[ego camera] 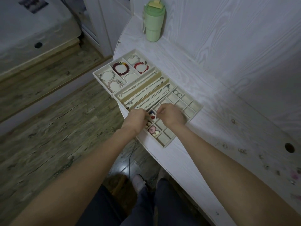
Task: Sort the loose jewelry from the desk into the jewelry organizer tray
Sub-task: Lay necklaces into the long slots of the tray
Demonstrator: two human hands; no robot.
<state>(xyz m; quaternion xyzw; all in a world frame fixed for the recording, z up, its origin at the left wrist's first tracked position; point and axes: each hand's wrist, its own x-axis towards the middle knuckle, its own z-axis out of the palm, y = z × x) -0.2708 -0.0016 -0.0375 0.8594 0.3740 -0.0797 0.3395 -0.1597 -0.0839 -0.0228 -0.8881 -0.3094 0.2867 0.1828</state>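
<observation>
Three cream organizer trays lie in a row on the white desk. The far tray [97,72] holds beaded bracelets, the middle tray [162,74] holds thin chains. The near grid tray [196,110] has small square cells, some with rings or pale and pink pieces. Both hands meet over its left cells. My left hand [136,119] has its fingers curled down by a red-centred flower piece [152,117]. My right hand [171,114] pinches something tiny above that piece; what it is I cannot make out. Loose small jewelry [242,150] lies scattered on the desk at the right.
A green lidded cup [152,22] stands at the desk's far end near the wall. A round cable hole [289,147] opens in the desk at the right. The curved desk edge runs beside my legs, with a thin cable [130,159] hanging below it over the wood floor.
</observation>
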